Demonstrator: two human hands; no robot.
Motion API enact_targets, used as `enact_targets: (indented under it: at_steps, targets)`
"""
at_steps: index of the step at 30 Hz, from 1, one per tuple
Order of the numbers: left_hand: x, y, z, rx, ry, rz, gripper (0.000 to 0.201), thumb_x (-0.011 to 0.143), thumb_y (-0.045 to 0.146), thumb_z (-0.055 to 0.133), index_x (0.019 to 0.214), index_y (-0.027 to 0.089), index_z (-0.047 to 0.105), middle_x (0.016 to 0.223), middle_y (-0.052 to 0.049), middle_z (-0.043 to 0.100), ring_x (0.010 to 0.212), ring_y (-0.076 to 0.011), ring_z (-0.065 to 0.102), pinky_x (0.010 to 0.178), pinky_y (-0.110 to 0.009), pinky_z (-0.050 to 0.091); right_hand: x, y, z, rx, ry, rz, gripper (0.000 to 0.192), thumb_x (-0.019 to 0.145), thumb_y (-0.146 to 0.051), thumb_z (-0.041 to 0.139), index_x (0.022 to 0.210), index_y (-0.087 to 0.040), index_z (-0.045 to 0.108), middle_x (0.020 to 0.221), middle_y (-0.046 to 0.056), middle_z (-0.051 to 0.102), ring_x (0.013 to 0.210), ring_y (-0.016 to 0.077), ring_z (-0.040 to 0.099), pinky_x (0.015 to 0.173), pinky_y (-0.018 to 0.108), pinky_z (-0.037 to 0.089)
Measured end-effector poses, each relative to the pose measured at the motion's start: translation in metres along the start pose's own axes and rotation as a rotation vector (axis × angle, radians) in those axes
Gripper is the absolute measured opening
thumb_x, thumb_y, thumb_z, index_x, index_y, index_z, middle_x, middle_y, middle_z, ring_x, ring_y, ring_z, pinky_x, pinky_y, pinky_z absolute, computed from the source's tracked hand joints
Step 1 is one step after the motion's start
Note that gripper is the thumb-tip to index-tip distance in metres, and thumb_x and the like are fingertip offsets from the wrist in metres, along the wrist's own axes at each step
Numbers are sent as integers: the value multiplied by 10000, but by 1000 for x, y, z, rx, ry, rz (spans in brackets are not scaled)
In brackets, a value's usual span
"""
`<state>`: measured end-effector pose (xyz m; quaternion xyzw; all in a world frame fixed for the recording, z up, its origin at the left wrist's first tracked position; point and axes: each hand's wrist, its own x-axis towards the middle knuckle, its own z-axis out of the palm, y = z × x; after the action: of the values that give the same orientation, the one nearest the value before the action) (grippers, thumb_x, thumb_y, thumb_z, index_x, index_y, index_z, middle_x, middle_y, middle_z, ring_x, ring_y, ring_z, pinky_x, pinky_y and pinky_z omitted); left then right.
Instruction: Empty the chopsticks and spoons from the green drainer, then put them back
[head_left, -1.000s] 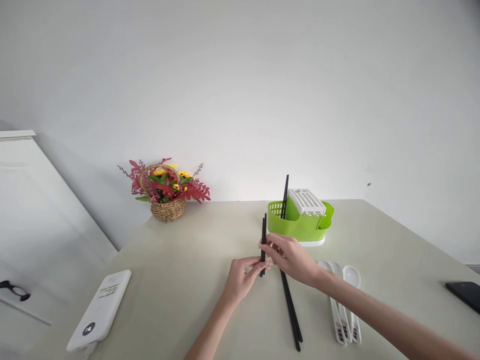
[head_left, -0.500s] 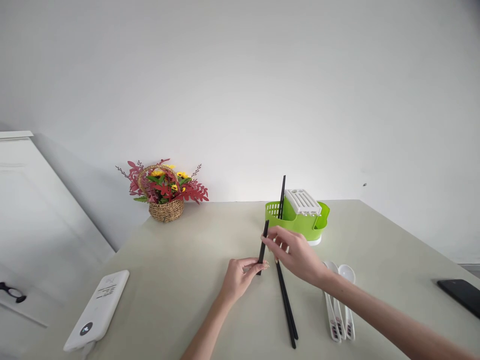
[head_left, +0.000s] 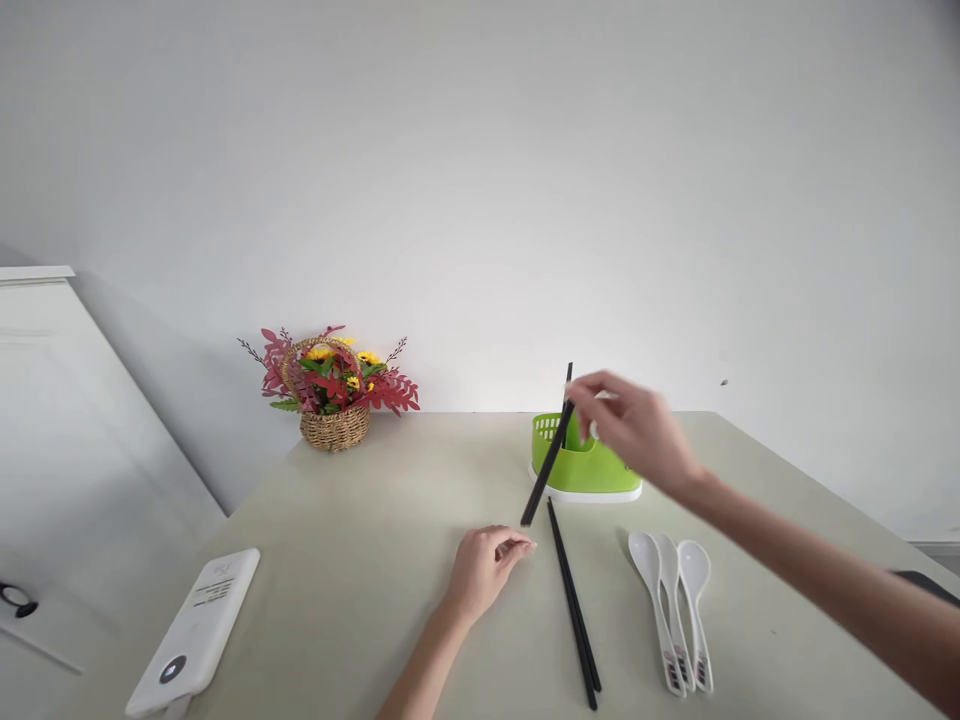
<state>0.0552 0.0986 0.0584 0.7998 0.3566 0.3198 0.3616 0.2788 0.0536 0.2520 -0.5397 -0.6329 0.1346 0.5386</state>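
My right hand [head_left: 634,425] pinches a pair of black chopsticks [head_left: 547,470] near their upper end, tilted in the air in front of the green utensil holder [head_left: 592,475]. Thin chopstick tips rise from the holder's left basket, and my hand hides its top. Below, my left hand [head_left: 484,570] hovers low over the table with thumb and fingertips pressed together, nothing visible between them. Another pair of black chopsticks [head_left: 576,610] lies on the table to its right. Farther right, three white spoons [head_left: 667,610] lie side by side, handles toward me.
A wicker basket of artificial flowers [head_left: 335,428] stands at the back left by the wall. A white device with a cable [head_left: 199,630] lies on the left of the table [head_left: 337,600]. Partly behind my right forearm is a black phone [head_left: 926,582].
My right hand has lifted the chopsticks up and away from my left hand, toward the holder. My left hand has let go of them and stays low.
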Motion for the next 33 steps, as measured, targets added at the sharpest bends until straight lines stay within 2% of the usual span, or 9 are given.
enact_targets:
  at_steps: [4,8,13,18,22,25,28,31,33]
  targets:
    - [-1,0,4,162,33,106,218,971,345,601,910,239,781,866,-36,773,782,-173,674,690,-259,502,44,-15,-43,9,244,-22,336,898,-558,654,904,-224,689,735,2,665,543,103,604,450,210,430]
    - [-1,0,10,255,38,210,176,966,272,602,883,231,752,861,-41,759,821,-191,662,738,-298,505,72,-14,-53,-189,323,-50,321,919,-548,621,900,-238,699,677,-5,663,518,110,594,458,222,428]
    - [-3,1,14,316,28,247,176,979,236,571,890,221,723,859,-43,741,786,-180,648,701,-296,492,88,26,-26,-368,196,-62,371,938,-533,571,920,-193,717,626,-2,697,462,112,577,541,253,471]
    - [-5,1,17,358,37,274,152,971,218,576,887,218,703,854,-37,731,786,-180,648,690,-294,476,93,75,0,-428,19,118,334,943,-481,549,920,-198,727,638,0,725,484,127,618,597,273,493]
    - [-6,0,18,365,32,271,159,975,219,563,889,220,697,847,-35,725,752,-172,637,668,-291,465,93,99,13,-466,-33,205,330,941,-463,531,876,-196,713,601,12,718,497,155,624,580,288,476]
    - [-5,-2,18,355,32,266,172,980,227,552,885,222,696,832,-38,718,734,-169,632,660,-292,462,95,103,16,-488,2,230,336,940,-454,522,992,-178,708,628,26,730,498,173,614,563,303,456]
    - [-4,-2,18,335,29,264,192,991,244,538,882,223,695,829,-42,713,732,-168,628,658,-292,463,90,93,10,-524,72,174,371,933,-442,532,1180,-189,643,889,52,783,581,168,653,590,300,450]
    - [-3,-1,16,329,26,249,204,1001,253,525,881,223,687,831,-40,710,733,-164,622,666,-290,463,67,74,3,-576,54,52,282,941,-422,523,1124,-239,635,993,32,771,622,153,667,598,286,449]
    - [-3,0,15,325,36,236,209,1004,259,521,880,223,685,832,-40,708,732,-163,621,663,-287,459,40,63,2,-598,-74,19,223,951,-409,511,1043,-262,653,921,15,765,617,156,665,575,278,442]
